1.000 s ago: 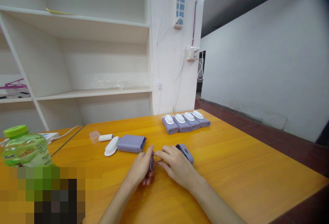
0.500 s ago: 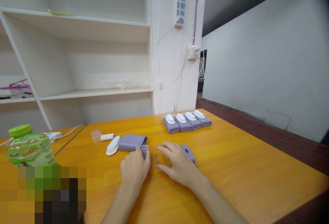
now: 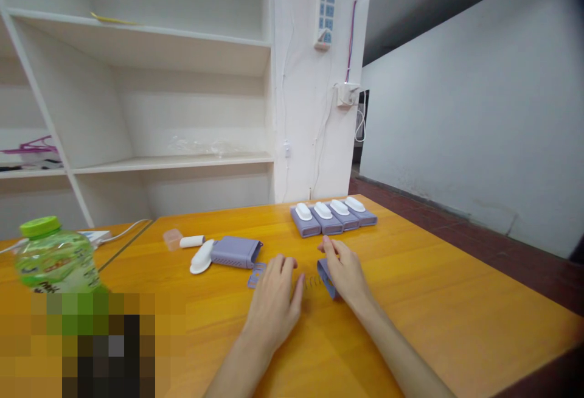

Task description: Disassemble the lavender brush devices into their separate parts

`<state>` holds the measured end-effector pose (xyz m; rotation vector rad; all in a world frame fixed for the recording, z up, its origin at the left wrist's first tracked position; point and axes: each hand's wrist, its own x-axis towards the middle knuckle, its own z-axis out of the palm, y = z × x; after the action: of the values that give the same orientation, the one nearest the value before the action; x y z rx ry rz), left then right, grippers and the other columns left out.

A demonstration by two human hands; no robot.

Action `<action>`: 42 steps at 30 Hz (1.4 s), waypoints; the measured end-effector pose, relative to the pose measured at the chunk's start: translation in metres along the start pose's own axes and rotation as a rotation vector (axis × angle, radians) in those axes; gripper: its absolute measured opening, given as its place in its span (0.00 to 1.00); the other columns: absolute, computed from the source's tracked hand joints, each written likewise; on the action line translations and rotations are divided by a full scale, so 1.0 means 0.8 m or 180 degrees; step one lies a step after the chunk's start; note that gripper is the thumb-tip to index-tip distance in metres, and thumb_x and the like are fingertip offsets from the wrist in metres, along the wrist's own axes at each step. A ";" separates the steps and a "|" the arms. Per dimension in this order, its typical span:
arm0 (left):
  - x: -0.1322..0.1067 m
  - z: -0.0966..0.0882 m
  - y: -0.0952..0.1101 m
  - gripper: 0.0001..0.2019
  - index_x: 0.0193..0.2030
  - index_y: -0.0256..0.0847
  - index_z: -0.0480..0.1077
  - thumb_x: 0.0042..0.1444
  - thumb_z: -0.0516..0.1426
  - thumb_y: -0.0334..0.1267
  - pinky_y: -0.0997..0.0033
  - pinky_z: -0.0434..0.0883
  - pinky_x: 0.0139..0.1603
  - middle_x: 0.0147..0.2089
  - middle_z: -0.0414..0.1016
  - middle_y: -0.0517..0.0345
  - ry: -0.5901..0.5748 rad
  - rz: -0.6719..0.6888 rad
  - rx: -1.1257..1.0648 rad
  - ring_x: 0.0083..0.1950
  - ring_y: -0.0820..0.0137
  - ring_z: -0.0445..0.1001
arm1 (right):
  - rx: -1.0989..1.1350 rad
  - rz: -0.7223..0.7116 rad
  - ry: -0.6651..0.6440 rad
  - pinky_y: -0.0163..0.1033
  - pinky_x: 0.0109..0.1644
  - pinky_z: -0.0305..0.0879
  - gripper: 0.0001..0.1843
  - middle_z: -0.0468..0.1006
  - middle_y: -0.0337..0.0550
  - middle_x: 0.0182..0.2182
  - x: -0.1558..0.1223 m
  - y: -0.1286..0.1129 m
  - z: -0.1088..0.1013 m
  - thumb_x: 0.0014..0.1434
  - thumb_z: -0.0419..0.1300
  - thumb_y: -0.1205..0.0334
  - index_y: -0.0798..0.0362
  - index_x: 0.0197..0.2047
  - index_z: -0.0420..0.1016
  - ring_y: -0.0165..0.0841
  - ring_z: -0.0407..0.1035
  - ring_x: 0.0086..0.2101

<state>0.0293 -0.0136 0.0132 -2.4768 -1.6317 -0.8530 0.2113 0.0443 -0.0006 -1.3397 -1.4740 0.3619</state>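
Observation:
My right hand (image 3: 347, 269) is closed round a short purple plastic cover (image 3: 326, 279), whose hollow side faces left. A thin coiled wire spring (image 3: 313, 282) lies between that cover and my left thumb. My left hand (image 3: 275, 299) hovers low over the table, thumb and fingers apart, with nothing seen in it. Just beyond its fingers is a flat purple frame piece (image 3: 256, 276) with cut-outs, partly covered by the hand. Farther left, a purple box-shaped housing (image 3: 236, 252) lies on its side, touching or nearly touching a white oval part (image 3: 201, 257).
Several assembled purple units (image 3: 325, 216) with white oval tops stand in a row at the back. A white cylinder (image 3: 192, 241) and a clear plastic piece (image 3: 173, 240) lie back left. A green-capped bottle (image 3: 57, 258) stands at left on the wooden table (image 3: 433, 300).
My left hand has left the flat frame piece and moved right, beside the spring. My right hand has shifted right, off the spring, and the purple cover is turned with its hollow side leftward.

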 end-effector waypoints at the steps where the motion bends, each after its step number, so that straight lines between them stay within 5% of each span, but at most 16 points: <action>1: -0.001 0.005 0.004 0.10 0.52 0.45 0.65 0.68 0.48 0.40 0.62 0.66 0.57 0.55 0.71 0.51 0.0010 0.0202 -0.0162 0.57 0.61 0.70 | 0.0052 0.0082 -0.0036 0.43 0.44 0.66 0.29 0.82 0.50 0.36 0.001 0.005 0.003 0.70 0.44 0.43 0.52 0.34 0.78 0.43 0.75 0.40; 4: -0.002 0.018 0.006 0.16 0.58 0.46 0.64 0.64 0.55 0.39 0.54 0.62 0.61 0.60 0.69 0.51 -0.0116 0.0370 -0.0280 0.61 0.56 0.66 | 0.0235 0.0276 -0.0172 0.41 0.42 0.67 0.35 0.83 0.50 0.33 0.000 0.012 0.012 0.70 0.40 0.39 0.52 0.31 0.79 0.41 0.77 0.37; 11: 0.004 0.023 -0.020 0.09 0.46 0.46 0.70 0.66 0.50 0.32 0.59 0.63 0.52 0.46 0.75 0.57 -0.0205 0.0192 -0.0262 0.50 0.62 0.71 | 0.0391 0.0220 -0.0304 0.39 0.41 0.66 0.39 0.82 0.48 0.29 -0.004 0.007 0.021 0.69 0.38 0.37 0.53 0.29 0.81 0.39 0.76 0.34; 15: 0.004 0.015 -0.028 0.09 0.45 0.45 0.70 0.65 0.50 0.31 0.55 0.62 0.54 0.45 0.75 0.56 -0.0102 0.0151 -0.0215 0.50 0.62 0.71 | 0.0297 0.0047 -0.0360 0.39 0.38 0.64 0.34 0.81 0.47 0.29 -0.009 0.001 0.019 0.70 0.42 0.39 0.53 0.32 0.80 0.39 0.74 0.33; 20: 0.000 0.004 -0.028 0.12 0.51 0.49 0.70 0.61 0.55 0.33 0.42 0.49 0.66 0.49 0.76 0.57 -0.0077 0.0374 -0.0168 0.54 0.60 0.70 | 0.0058 -0.0455 -0.0565 0.40 0.45 0.64 0.24 0.80 0.45 0.35 -0.024 -0.020 0.019 0.69 0.49 0.44 0.51 0.34 0.76 0.39 0.73 0.39; 25: -0.002 0.006 -0.014 0.16 0.54 0.51 0.70 0.58 0.59 0.34 0.39 0.39 0.70 0.56 0.76 0.57 -0.0068 0.0660 -0.0360 0.57 0.60 0.70 | -0.0056 -0.0806 -0.0679 0.42 0.51 0.65 0.16 0.77 0.46 0.43 -0.037 -0.034 0.023 0.70 0.51 0.49 0.50 0.48 0.73 0.39 0.71 0.45; 32: -0.001 0.015 -0.005 0.20 0.56 0.55 0.71 0.59 0.57 0.28 0.45 0.49 0.66 0.58 0.76 0.61 -0.0081 0.0529 -0.0807 0.55 0.62 0.72 | 0.0244 -0.0977 -0.0801 0.43 0.55 0.64 0.14 0.74 0.47 0.46 -0.043 -0.040 0.023 0.71 0.50 0.53 0.50 0.51 0.71 0.39 0.69 0.48; 39: -0.001 0.013 -0.006 0.10 0.33 0.46 0.74 0.57 0.54 0.29 0.55 0.60 0.53 0.37 0.80 0.60 -0.0055 0.0142 -0.0897 0.40 0.65 0.73 | 0.0173 -0.1164 -0.1046 0.40 0.49 0.66 0.13 0.75 0.45 0.44 -0.049 -0.052 0.019 0.70 0.52 0.53 0.50 0.49 0.72 0.37 0.70 0.42; 42: 0.000 0.013 -0.004 0.11 0.33 0.46 0.74 0.56 0.52 0.27 0.57 0.61 0.53 0.36 0.80 0.61 -0.0090 0.0188 -0.0900 0.39 0.65 0.74 | -0.0186 -0.1193 -0.1006 0.40 0.47 0.65 0.12 0.75 0.44 0.41 -0.049 -0.051 0.020 0.67 0.56 0.52 0.50 0.45 0.73 0.38 0.70 0.41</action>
<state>0.0307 -0.0084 0.0035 -2.7160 -1.5314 -1.1157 0.1689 0.0036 0.0062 -1.0513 -1.9722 0.2959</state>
